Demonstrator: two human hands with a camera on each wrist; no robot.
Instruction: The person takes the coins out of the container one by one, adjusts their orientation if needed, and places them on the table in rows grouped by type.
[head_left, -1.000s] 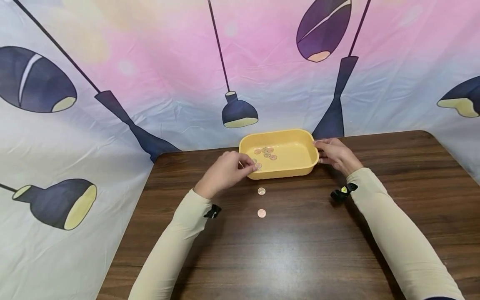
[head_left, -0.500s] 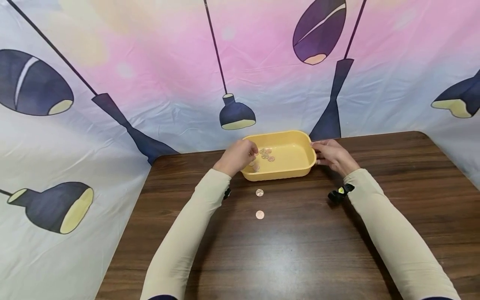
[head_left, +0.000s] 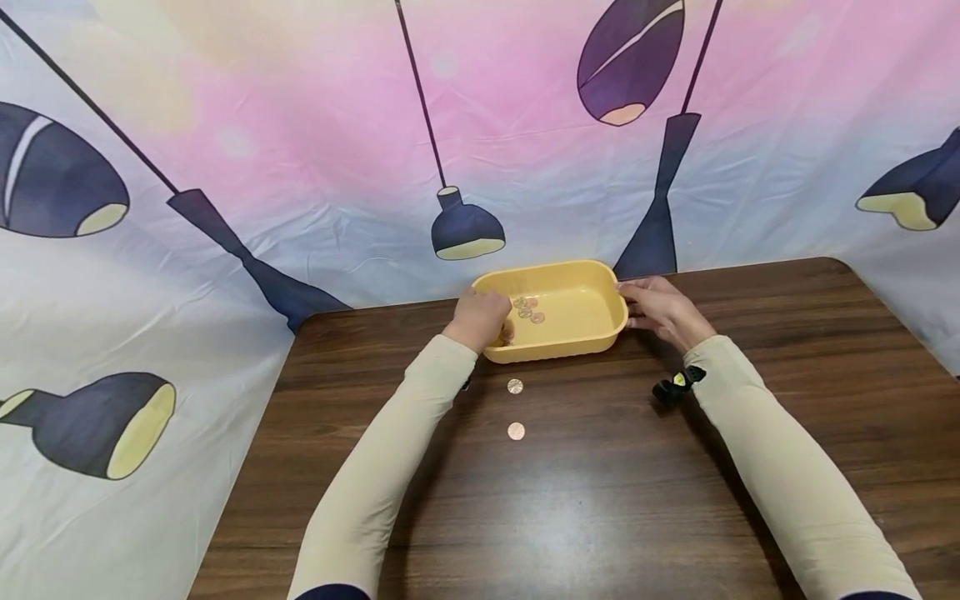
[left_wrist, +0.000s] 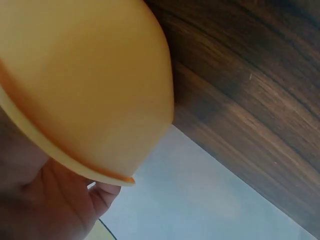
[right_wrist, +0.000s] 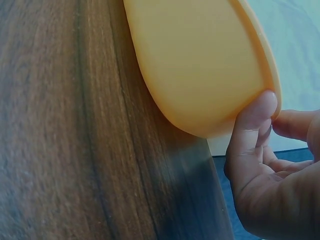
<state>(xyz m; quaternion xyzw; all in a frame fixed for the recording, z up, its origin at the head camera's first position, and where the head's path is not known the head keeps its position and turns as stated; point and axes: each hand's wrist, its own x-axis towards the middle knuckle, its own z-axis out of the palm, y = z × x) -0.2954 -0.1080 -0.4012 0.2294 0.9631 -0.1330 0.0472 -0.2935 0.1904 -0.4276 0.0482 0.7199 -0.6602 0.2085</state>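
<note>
A shallow yellow plastic tray (head_left: pixel 581 343) with rounded corners stands near the far table edge. Several copper-coloured coins (head_left: pixel 526 312) lie in its left part. My left hand (head_left: pixel 481 317) reaches over the left end into the tray, knuckles up; in the left wrist view the rim hides most of its fingers. I cannot tell whether a coin is between them. At the opposite end, my right hand (head_left: pixel 663 310) pinches the tray's rim between thumb (right_wrist: pixel 257 112) and forefinger. Two more coins lie on the table in front: a nearer coin (head_left: pixel 516 431) and a farther coin (head_left: pixel 515 387).
The dark wood-grain table (head_left: pixel 600 500) ends just behind the tray. A cloth backdrop (head_left: pixel 337 150) printed with hanging lamps rises along its far and left sides. A black wrist strap (head_left: pixel 677 385) sits on the right wrist.
My left hand has moved from the tray's front left corner farther back and in over its left end. The right hand keeps its pinch on the rim. The two table coins lie still.
</note>
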